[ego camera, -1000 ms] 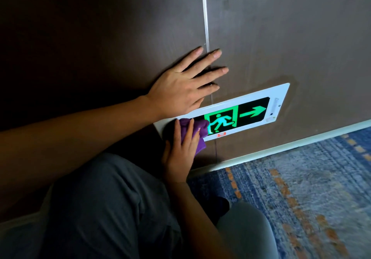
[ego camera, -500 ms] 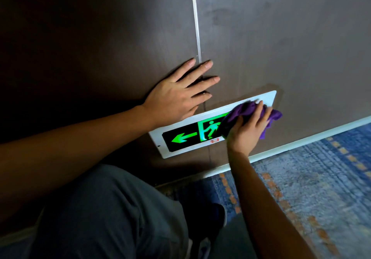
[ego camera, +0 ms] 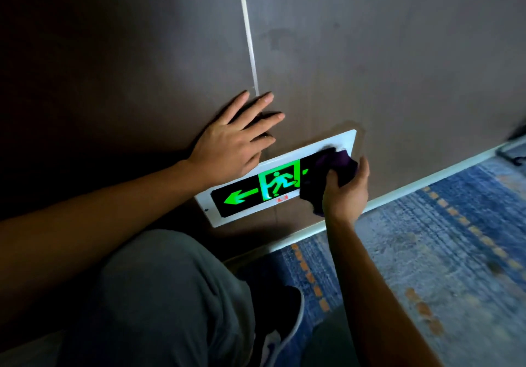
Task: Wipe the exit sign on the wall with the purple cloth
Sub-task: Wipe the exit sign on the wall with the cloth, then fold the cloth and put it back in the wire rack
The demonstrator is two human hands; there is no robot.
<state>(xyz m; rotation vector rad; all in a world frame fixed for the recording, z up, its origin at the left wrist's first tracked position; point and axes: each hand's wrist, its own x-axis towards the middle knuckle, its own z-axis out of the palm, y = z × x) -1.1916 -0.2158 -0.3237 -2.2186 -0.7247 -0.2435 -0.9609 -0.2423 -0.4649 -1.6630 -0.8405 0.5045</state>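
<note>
Grey trousers (ego camera: 159,295), dark white-soled shoe (ego camera: 281,324).

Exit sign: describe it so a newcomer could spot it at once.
Start at the dark wall and drop to just above the pale skirting by the blue carpet. The exit sign is the white-framed plate there. It alone glows: a green arrow and running figure on black, its right end under the purple cloth.

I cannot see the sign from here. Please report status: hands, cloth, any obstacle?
Right hand gripping purple cloth, pressed on exit sign right end. Left hand open, flat on wall. Nothing in the way.
</note>
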